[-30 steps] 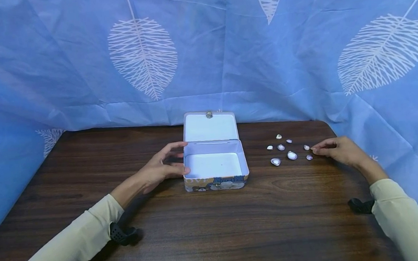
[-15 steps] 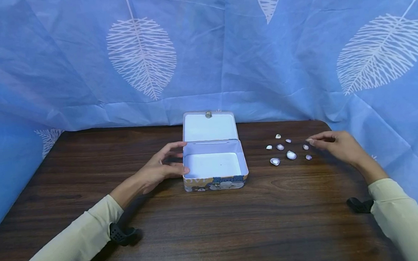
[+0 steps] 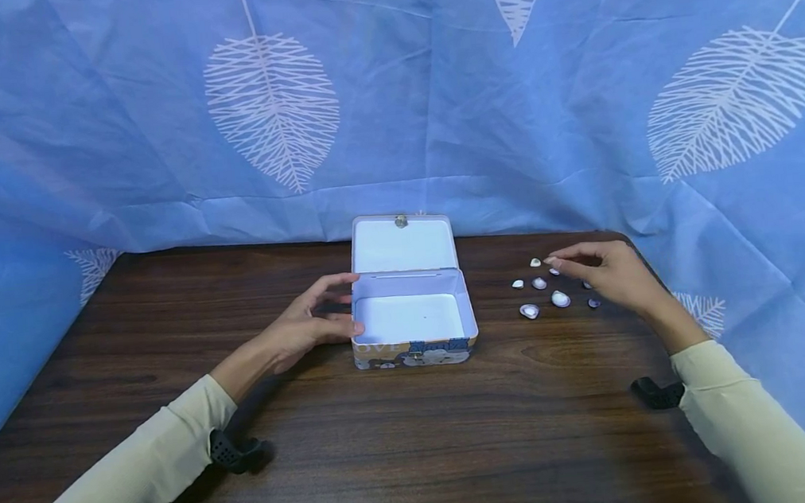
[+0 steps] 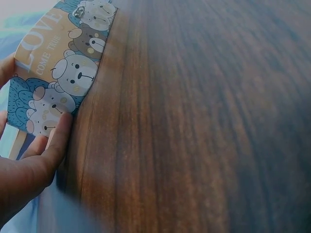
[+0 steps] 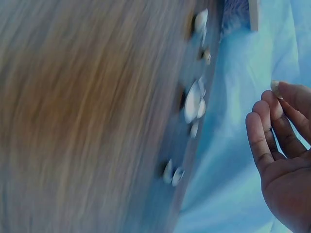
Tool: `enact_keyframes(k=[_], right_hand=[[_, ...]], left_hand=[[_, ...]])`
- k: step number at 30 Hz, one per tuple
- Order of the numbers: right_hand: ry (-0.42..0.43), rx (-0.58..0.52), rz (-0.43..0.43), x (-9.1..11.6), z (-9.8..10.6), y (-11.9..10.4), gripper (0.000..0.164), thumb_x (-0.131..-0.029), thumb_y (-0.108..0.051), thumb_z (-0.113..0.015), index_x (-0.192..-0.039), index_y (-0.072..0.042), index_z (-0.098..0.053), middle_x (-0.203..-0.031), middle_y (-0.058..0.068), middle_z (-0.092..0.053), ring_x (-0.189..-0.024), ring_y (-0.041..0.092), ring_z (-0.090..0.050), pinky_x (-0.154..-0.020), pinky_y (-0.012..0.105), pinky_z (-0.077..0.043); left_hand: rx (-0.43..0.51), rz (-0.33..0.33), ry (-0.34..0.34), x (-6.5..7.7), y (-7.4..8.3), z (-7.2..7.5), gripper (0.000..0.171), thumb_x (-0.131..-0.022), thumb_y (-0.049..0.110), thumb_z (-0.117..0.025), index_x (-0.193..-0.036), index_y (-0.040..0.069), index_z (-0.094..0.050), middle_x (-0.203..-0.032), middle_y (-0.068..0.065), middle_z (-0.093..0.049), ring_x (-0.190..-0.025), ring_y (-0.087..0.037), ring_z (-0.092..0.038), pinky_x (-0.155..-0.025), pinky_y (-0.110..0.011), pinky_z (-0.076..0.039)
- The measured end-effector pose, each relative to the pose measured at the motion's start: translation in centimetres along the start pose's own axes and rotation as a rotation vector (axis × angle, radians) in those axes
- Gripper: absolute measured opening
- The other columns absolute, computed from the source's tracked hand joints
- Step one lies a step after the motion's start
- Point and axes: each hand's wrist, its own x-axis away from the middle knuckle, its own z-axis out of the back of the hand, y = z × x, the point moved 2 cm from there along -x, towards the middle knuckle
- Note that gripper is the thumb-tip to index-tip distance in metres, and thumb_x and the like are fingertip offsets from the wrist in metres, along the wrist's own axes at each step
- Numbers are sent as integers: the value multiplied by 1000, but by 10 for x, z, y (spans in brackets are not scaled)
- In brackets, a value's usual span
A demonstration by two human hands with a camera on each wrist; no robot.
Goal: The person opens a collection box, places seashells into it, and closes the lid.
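A tin box [image 3: 417, 353] with its lid raised stands on the table, its white inside showing. My left hand [image 3: 311, 319] grips its left side, thumb by the front corner and forefinger by the back one. In the left wrist view, cartoon bears cover the front of the tin box [image 4: 75, 73], along with the word LOVE. My right hand [image 3: 608, 269] is raised over the scattered seashells [image 3: 561, 298] to the right of the box. Between its thumb and forefinger it pinches a small pale seashell [image 5: 276, 87], mostly hidden by the fingertips.
Several seashells lie loosely spread on the dark wooden table [image 3: 419, 442]. The box's open lid [image 3: 402, 243] leans back close to the blue leaf-patterned curtain [image 3: 391, 125], which hangs along the table's far edge.
My right hand has lifted from the right end of the seashells and moved left over them with the pinched seashell. My left hand and the tin box have stayed in place.
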Motion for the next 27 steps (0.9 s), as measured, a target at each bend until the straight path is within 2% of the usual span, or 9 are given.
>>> enact_keyframes(k=[5,11,14,18,21,24,27], right_hand=[[-6,-13,8,-3,-10,-15,32,-112,-35,-75,-133,-13,-85,-126,14,-85,-79,8,-61,-67,27,-45],[-27,-46,20,-5,-20,-34,32,-111,-39,-75,-132,-18,-85,-130,10,-85,-93,8,-72,-74,23,-51],[-37,-58,29,-7,-25,-42,31,-112,-40,-74,-131,-19,-86,-128,8,-85,-98,17,-75,-78,23,-52],[-52,-55,43,-11,-31,-52,31,-112,-41,-73,-131,-20,-86,-125,6,-86,-98,29,-74,-77,28,-50],[-66,-51,61,-14,-36,-58,30,-112,-40,-73,-132,-21,-85,-125,6,-86,-95,19,-74,-78,27,-52],[-83,-61,72,-16,-40,-64,30,-112,-40,-73,-131,-21,-85,-126,7,-85,-74,10,-63,-69,28,-51],[-92,-68,85,-18,-45,-71,29,-112,-40,-74,-131,-22,-86,-129,6,-84,-76,9,-60,-70,30,-50]], left_hand=[[9,-1,-2,0,-1,0,90,-97,9,-88,-173,28,-42,-174,-19,-35,-159,-45,-44,-113,-44,-62],[12,4,1,1,-2,0,90,-97,8,-88,-173,28,-43,-172,-21,-35,-152,-47,-52,-111,-43,-63],[9,8,1,0,-1,0,90,-97,8,-88,-172,29,-43,-172,-21,-35,-153,-47,-51,-110,-43,-63],[1,0,-5,-1,-1,0,90,-98,8,-88,-173,27,-42,-174,-20,-33,-159,-45,-43,-111,-44,-62],[-6,-4,-6,-1,0,1,90,-99,9,-87,-174,26,-40,-175,-21,-32,-162,-43,-38,-111,-44,-62],[-7,14,3,-1,0,1,89,-98,10,-88,-173,28,-42,-174,-20,-34,-160,-42,-40,-111,-44,-62],[-11,24,6,-1,0,1,90,-98,11,-89,-172,29,-42,-173,-19,-35,-157,-43,-45,-111,-45,-62]])
